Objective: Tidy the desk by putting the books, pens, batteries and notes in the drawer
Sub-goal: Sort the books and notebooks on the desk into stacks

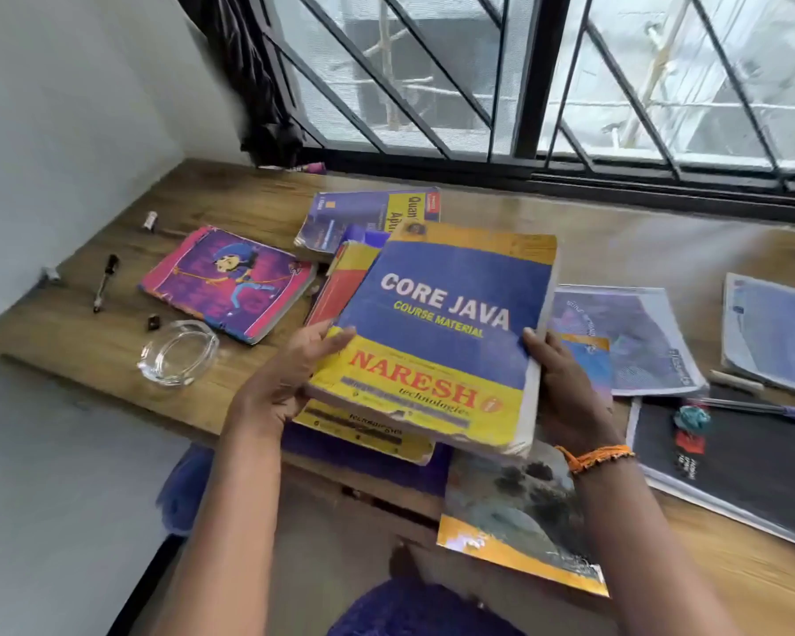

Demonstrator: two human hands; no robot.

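Both hands lift a Core Java book (pixel 437 332) above the wooden desk (pixel 616 241): the left hand (pixel 281 378) and right hand (pixel 565 387) each close a grip on its edges, over a similar book (pixel 363 429).

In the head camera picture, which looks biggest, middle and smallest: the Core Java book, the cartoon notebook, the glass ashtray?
1. Core Java book, though it is held up nearer the camera.
2. Cartoon notebook.
3. Glass ashtray.

A single head-worn view looks forward and down, close over the wooden desk (pixel 616 250) toward the window (pixel 570 75).
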